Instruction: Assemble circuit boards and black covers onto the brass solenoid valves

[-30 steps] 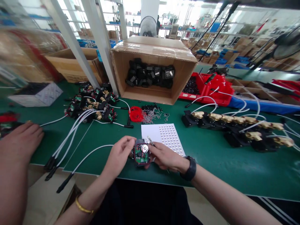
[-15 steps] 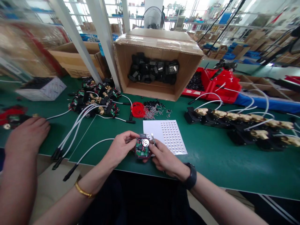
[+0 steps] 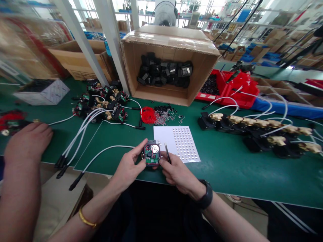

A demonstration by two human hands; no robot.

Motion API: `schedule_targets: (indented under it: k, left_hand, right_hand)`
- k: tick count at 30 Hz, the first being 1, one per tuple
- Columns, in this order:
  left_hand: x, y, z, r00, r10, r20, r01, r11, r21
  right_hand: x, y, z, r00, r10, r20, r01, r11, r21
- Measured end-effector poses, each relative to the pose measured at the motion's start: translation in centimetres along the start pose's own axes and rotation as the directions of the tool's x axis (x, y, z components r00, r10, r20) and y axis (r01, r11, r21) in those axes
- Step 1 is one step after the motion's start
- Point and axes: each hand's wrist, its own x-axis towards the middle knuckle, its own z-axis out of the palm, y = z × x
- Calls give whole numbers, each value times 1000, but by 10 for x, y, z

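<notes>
My left hand (image 3: 130, 166) grips the left side of a small black module with a green circuit board (image 3: 151, 153), held just above the green table's near edge. A white cable (image 3: 101, 153) runs from the module off to the left. My right hand (image 3: 176, 171) steadies the module's right side and pinches thin metal tweezers (image 3: 167, 153) that point up beside it. Just beyond lies a white sheet of small clear dots (image 3: 181, 143).
A co-worker's hand (image 3: 27, 141) rests on the table at far left. Finished modules with white cables (image 3: 101, 104) lie at back left, brass-fitted parts (image 3: 259, 129) at right. An open cardboard box of black parts (image 3: 164, 72), red rings (image 3: 147, 115), small pins (image 3: 165, 117) and red bins (image 3: 227, 89) stand behind.
Both my hands and the module have drawn slightly nearer to me and lifted; the tweezers now stand more upright. The co-worker's hand at left has barely shifted.
</notes>
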Motion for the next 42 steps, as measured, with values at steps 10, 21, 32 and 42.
schedule_targets:
  k: [10, 21, 32, 42]
  left_hand:
    - [-8, -6, 9, 999, 42, -2, -42, 996, 76]
    - [-11, -3, 13, 998, 65, -23, -56, 961, 272]
    - [-13, 1, 18, 996, 56, -63, -31, 938, 344]
    - [-13, -1, 6, 994, 105, 43, -113, 894, 433]
  right_hand:
    - [2, 2, -10, 998, 51, 21, -51, 999, 4]
    - [-1, 4, -9, 999, -2, 47, 2, 1000, 17]
    - [-5, 5, -8, 999, -19, 51, 17, 999, 44]
    - [-5, 9, 7, 992, -84, -96, 80, 996, -39]
